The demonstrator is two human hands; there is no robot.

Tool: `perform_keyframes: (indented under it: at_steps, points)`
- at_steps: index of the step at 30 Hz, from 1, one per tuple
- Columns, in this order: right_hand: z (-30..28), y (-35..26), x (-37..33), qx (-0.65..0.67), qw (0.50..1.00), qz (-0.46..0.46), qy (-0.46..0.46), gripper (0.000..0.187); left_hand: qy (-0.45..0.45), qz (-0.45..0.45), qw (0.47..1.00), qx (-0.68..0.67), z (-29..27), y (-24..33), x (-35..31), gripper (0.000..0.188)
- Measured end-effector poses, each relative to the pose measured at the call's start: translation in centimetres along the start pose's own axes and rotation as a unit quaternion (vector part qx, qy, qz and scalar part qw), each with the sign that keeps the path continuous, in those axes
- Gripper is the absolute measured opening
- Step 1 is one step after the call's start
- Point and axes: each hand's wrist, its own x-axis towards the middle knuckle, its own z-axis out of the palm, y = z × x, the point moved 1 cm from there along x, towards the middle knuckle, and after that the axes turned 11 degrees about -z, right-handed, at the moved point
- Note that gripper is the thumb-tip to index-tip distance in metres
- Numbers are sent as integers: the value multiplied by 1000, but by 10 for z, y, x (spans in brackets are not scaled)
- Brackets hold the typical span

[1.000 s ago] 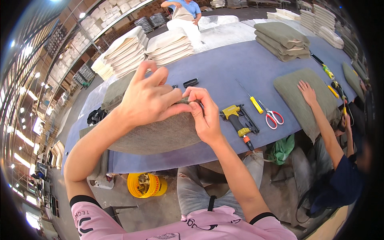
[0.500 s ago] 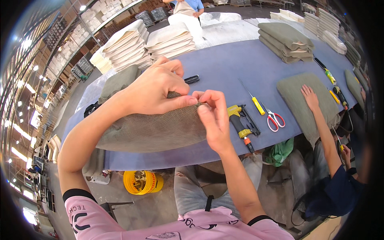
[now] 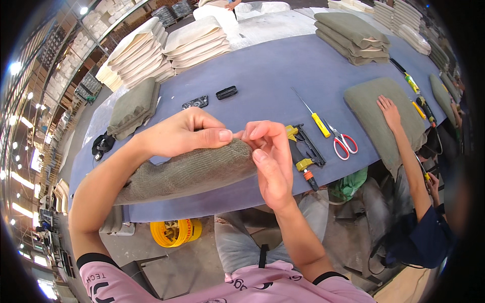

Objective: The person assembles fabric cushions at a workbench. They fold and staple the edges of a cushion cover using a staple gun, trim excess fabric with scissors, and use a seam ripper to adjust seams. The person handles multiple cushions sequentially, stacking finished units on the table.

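Note:
A grey-green fabric cushion is held up over the near edge of the blue table, its rounded corner toward the right. My left hand is closed on its top edge, thumb pressed along the fabric near that corner. At the corner's right end, my right hand pinches the fabric between thumb and fingers. Just right of my right hand lies a staple gun with an orange hose fitting. Beyond it are a yellow-handled awl and red-and-white scissors.
On the blue table lie a phone, a black case and another green cushion. Pale pad stacks and a green stack stand farther back. A co-worker's hand rests on a cushion. A yellow bucket stands below.
The cushion's corner has turned and its edge has tipped toward me. My left hand has lowered, thumb now along the top. The phone and black case have come into fuller view.

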Motion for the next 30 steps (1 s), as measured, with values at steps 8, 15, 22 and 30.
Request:
perform_keyframes:
  at_steps: [8, 15, 22, 30]
  points:
    - [4, 6, 12, -153, 988, 1, 27, 29, -36, -28, 997, -65, -20, -15, 10, 49]
    - [-11, 2, 49, -296, 947, 73, -102, 30, -37, -20, 993, -114, -35, -24, 28, 45]
    - [-229, 50, 69, -802, 547, 231, -68, 66, -70, -14, 993, -89, -37, -19, 32, 49]
    - [-328, 65, 43, -790, 491, 333, -154, 41, -99, -31, 982, -160, -44, -27, 38, 50]
